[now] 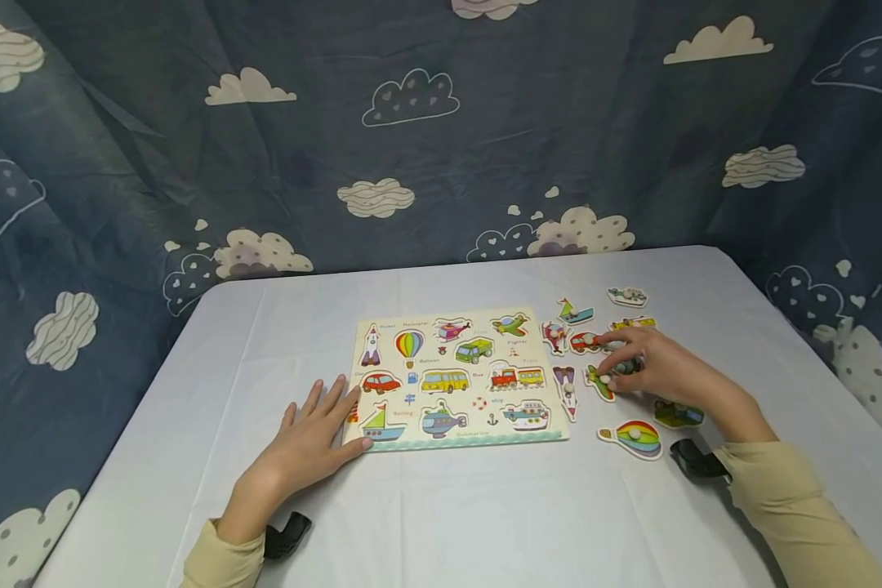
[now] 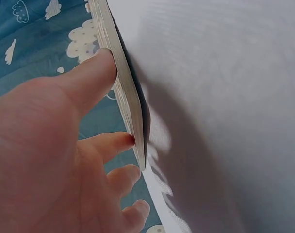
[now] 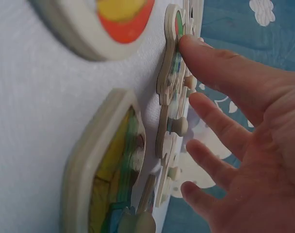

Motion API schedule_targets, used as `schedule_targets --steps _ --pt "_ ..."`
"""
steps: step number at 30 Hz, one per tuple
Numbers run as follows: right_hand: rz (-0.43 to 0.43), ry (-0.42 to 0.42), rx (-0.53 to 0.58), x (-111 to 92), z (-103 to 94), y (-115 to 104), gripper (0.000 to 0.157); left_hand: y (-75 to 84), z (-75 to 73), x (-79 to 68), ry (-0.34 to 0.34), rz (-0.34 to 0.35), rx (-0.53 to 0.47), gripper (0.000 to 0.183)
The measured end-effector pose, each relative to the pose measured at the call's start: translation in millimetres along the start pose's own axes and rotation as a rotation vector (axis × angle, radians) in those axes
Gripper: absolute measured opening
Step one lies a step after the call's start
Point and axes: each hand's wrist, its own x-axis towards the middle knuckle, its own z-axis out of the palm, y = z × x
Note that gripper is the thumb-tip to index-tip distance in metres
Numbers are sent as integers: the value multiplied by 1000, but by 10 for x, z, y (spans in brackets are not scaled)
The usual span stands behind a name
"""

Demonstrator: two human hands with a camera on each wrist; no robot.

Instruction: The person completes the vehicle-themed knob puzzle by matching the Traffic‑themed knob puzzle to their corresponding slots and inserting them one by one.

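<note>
A wooden peg-puzzle board point(image 1: 456, 445) with printed vehicles lies on the white table. My left hand point(image 1: 301, 437) rests spread at its left edge; the left wrist view shows the thumb point(image 2: 101, 68) against the board's side point(image 2: 130, 104). My right hand point(image 1: 657, 367) is over the loose pieces, its thumb and index finger at the knob of a green airplane piece point(image 1: 600, 390). In the right wrist view the thumb point(image 3: 201, 51) meets that piece's end, the other fingers stretched loosely. A submarine piece point(image 1: 625, 365) is partly hidden under this hand.
Knobbed pieces lie right of the board: sailboat point(image 1: 576, 313), ship point(image 1: 627, 297), helicopter point(image 1: 555, 336), red car point(image 1: 584, 343), rocket point(image 1: 566, 392). Nearer me are a hot-air balloon point(image 1: 638, 441) and a green truck point(image 1: 679, 415). A cloud-patterned curtain point(image 1: 412, 155) hangs behind the table.
</note>
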Motion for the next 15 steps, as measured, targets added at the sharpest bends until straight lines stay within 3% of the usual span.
schedule_targets --steps 15 --pt "-24 11 -35 -16 -4 -63 18 21 -8 5 -6 -11 -12 80"
